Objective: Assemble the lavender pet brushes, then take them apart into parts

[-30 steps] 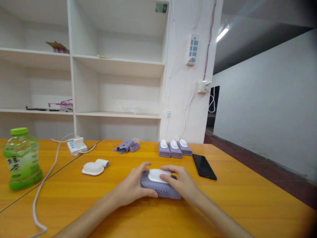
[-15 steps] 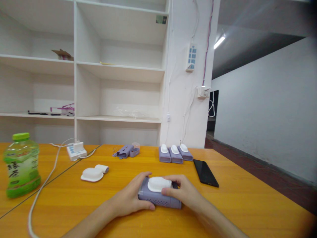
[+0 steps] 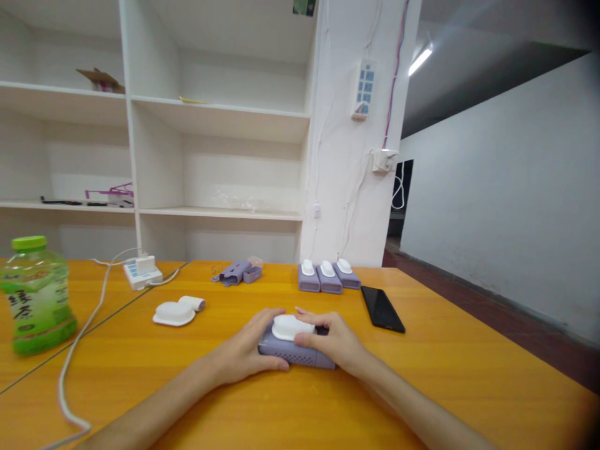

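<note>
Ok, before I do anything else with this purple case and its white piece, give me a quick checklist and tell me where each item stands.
1. Left hand grips the purple case at its left end: ok.
2. Right hand has fingers on the white piece: ok.
3. Case rests flat on the table: ok.
4. White piece fully seated in the case: cannot tell, fingers hide its edge.
5. Black phone lies apart from the hands: ok.
6. Three finished cases stand in a row behind, out of the way: ok.
</note>
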The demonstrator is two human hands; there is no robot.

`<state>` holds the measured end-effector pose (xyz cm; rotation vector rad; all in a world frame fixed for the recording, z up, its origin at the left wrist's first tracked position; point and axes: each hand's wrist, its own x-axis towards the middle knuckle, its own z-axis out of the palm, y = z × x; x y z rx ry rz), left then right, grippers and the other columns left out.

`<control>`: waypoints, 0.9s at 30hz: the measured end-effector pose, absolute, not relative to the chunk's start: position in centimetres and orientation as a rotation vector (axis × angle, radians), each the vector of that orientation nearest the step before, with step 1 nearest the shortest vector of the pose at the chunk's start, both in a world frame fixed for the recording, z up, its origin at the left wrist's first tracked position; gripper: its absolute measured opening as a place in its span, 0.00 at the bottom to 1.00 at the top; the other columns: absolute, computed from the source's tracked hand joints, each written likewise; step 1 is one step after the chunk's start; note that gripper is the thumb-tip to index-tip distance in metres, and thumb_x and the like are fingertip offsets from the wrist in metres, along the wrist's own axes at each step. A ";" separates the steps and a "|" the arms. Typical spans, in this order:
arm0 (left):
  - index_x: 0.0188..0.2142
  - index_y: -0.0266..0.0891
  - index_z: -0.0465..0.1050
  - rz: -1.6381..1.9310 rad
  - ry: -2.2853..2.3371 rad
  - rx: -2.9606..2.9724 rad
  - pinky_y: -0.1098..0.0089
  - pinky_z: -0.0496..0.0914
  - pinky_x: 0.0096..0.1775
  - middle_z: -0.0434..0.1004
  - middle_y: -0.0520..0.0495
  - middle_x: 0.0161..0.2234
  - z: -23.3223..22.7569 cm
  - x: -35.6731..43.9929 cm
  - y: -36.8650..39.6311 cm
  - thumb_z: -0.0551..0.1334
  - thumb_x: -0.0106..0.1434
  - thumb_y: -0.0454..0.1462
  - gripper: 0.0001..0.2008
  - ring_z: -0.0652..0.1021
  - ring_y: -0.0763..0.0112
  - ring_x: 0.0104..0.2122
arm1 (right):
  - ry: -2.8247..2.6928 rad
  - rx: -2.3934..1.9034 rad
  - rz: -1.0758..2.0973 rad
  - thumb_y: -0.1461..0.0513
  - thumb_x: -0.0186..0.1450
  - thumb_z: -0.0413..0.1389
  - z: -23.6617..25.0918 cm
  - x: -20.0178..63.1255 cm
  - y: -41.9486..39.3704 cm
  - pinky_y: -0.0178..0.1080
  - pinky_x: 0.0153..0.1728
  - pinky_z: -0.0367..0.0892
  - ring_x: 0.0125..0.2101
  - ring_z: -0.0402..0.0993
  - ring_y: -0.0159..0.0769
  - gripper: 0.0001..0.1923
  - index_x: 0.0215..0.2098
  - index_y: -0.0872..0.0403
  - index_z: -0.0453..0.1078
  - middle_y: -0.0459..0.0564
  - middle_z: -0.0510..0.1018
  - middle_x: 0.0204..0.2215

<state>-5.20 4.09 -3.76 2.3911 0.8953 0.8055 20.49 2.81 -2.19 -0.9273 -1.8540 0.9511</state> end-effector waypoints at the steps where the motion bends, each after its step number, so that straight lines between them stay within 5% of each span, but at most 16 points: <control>1: 0.68 0.50 0.54 0.808 0.888 2.397 0.54 0.59 0.64 0.62 0.43 0.66 -3.7 -5.2 4.1 0.72 0.57 0.51 0.44 0.65 0.50 0.64 | -1.862 -0.921 0.947 0.49 0.56 0.70 -2.2 20.5 2.8 0.50 0.66 0.54 0.63 0.66 0.51 0.29 0.52 0.52 0.77 0.56 0.76 0.57; 5: 0.68 0.50 0.54 0.795 0.866 2.413 0.54 0.59 0.65 0.62 0.42 0.66 -3.7 -5.2 4.1 0.71 0.58 0.51 0.43 0.65 0.51 0.64 | -1.893 -0.912 0.915 0.48 0.57 0.69 -2.1 20.2 2.9 0.52 0.65 0.54 0.61 0.68 0.52 0.29 0.52 0.52 0.77 0.56 0.76 0.57; 10: 0.71 0.51 0.46 0.796 0.902 2.413 0.51 0.53 0.68 0.53 0.43 0.71 -4.0 -5.4 4.4 0.70 0.60 0.50 0.47 0.59 0.51 0.68 | -1.924 -0.936 0.831 0.47 0.57 0.68 -1.6 19.6 3.0 0.57 0.68 0.43 0.59 0.71 0.54 0.26 0.49 0.52 0.80 0.54 0.80 0.53; 15: 0.72 0.51 0.43 0.826 0.911 2.356 0.51 0.52 0.68 0.51 0.43 0.72 -4.5 -5.6 5.3 0.72 0.58 0.49 0.51 0.57 0.50 0.69 | -1.897 -1.021 0.770 0.48 0.62 0.64 -1.9 18.9 2.2 0.54 0.62 0.60 0.55 0.75 0.53 0.27 0.54 0.53 0.77 0.55 0.80 0.53; 17: 0.72 0.49 0.44 0.919 0.933 2.344 0.52 0.52 0.68 0.50 0.42 0.72 -4.9 -5.5 6.2 0.71 0.59 0.47 0.50 0.57 0.51 0.69 | -1.870 -1.104 0.674 0.50 0.65 0.61 -2.3 18.9 1.5 0.54 0.62 0.60 0.58 0.71 0.53 0.29 0.61 0.54 0.71 0.56 0.75 0.59; 21: 0.71 0.46 0.46 1.215 1.141 2.320 0.49 0.51 0.68 0.53 0.40 0.71 -6.2 -5.8 8.2 0.61 0.68 0.40 0.36 0.56 0.54 0.70 | -2.060 -1.122 0.484 0.56 0.63 0.64 -2.7 19.3 0.2 0.51 0.69 0.48 0.70 0.50 0.48 0.46 0.73 0.48 0.46 0.53 0.50 0.72; 24: 0.70 0.43 0.49 1.262 1.217 2.297 0.49 0.56 0.67 0.59 0.38 0.68 -6.9 -6.2 8.8 0.55 0.70 0.35 0.31 0.62 0.55 0.67 | -2.276 -1.067 0.394 0.58 0.66 0.61 -2.8 19.0 0.2 0.49 0.70 0.46 0.71 0.42 0.46 0.40 0.71 0.41 0.50 0.46 0.40 0.74; 27: 0.69 0.45 0.55 1.146 1.070 2.382 0.54 0.57 0.67 0.61 0.42 0.68 -7.0 -6.5 8.2 0.53 0.68 0.31 0.30 0.64 0.57 0.66 | -2.317 -1.095 0.252 0.58 0.69 0.57 -3.0 17.7 1.7 0.48 0.69 0.48 0.71 0.43 0.46 0.32 0.69 0.43 0.57 0.48 0.43 0.74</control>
